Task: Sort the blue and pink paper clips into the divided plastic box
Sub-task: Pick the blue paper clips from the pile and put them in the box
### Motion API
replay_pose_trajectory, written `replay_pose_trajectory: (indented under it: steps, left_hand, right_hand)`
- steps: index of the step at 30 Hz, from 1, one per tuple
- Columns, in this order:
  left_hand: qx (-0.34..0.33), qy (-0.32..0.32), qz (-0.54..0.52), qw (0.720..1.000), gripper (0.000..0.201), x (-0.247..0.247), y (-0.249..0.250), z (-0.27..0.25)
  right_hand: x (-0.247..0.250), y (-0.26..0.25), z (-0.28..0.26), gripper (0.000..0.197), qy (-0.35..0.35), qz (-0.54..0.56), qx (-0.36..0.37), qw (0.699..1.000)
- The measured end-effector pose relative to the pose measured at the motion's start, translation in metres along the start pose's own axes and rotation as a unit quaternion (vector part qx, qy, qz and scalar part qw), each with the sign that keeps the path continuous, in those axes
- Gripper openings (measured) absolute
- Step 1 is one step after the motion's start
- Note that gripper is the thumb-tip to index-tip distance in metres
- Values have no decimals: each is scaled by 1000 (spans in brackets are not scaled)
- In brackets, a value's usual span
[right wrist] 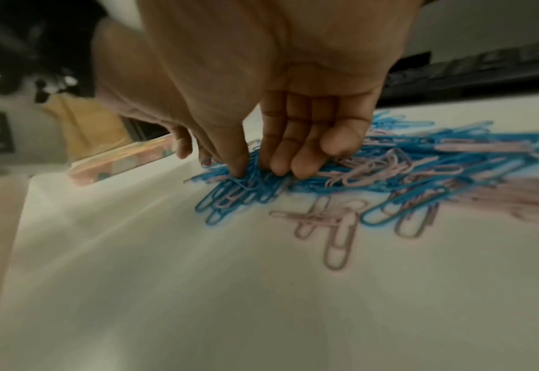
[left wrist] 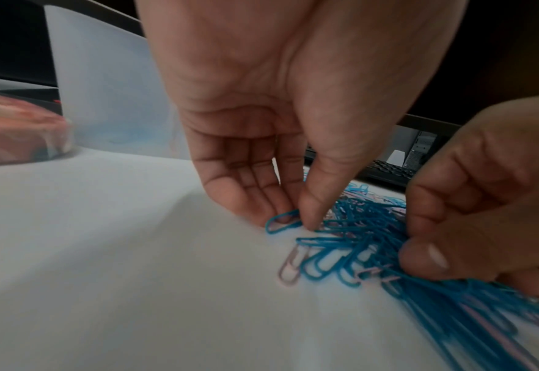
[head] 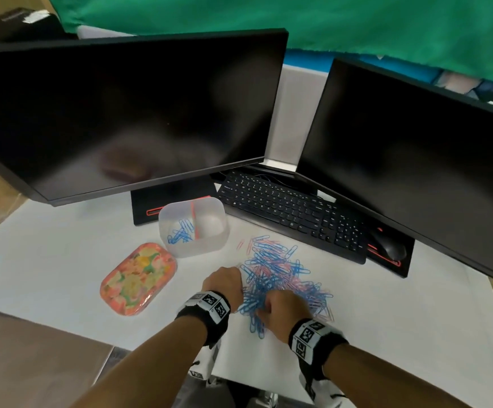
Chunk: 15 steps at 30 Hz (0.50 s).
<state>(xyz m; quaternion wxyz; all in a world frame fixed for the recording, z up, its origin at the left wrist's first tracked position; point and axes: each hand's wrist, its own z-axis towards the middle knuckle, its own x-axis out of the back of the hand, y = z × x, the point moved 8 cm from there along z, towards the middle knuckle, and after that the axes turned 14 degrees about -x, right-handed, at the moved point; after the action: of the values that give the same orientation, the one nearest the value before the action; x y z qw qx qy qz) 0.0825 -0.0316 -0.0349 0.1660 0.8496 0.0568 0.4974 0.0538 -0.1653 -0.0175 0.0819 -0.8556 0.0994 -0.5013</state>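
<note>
A loose pile of blue and pink paper clips (head: 280,275) lies on the white desk. Behind it to the left stands the translucent divided box (head: 193,225). Several blue clips (head: 180,231) lie in its left compartment, and its right compartment looks empty. My left hand (left wrist: 296,219) is at the pile's left edge, thumb and fingertip pinching a single blue clip (left wrist: 282,222) against the desk. My right hand (right wrist: 257,173) is on the near part of the pile, thumb and fingers pinching a bunch of blue clips (right wrist: 246,183). Loose pink clips (right wrist: 335,226) lie just in front of it.
A flowery pink lid (head: 138,278) lies left of the hands, near the box. A black keyboard (head: 292,213) and a mouse (head: 389,245) sit behind the pile. Two dark monitors (head: 127,113) stand over the back of the desk. The near desk edge (head: 239,378) is below the wrists.
</note>
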Motion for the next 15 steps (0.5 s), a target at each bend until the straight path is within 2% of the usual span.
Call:
replay_pose_trajectory:
  steps: [5,12,15]
  left_hand:
    - [-18,47,-58,997,19,4,-6,-2]
    - [-33,115,-217,969,17,14,-13,-6]
    - [-30,123,-263,956,16,14,-15,-6]
  right_hand:
    - [-2,7,8,8,-15,68,-12,998]
    - [14,21,20,12,-8,181,-17,983]
    - [23,30,24,15,-14,215,-36,976]
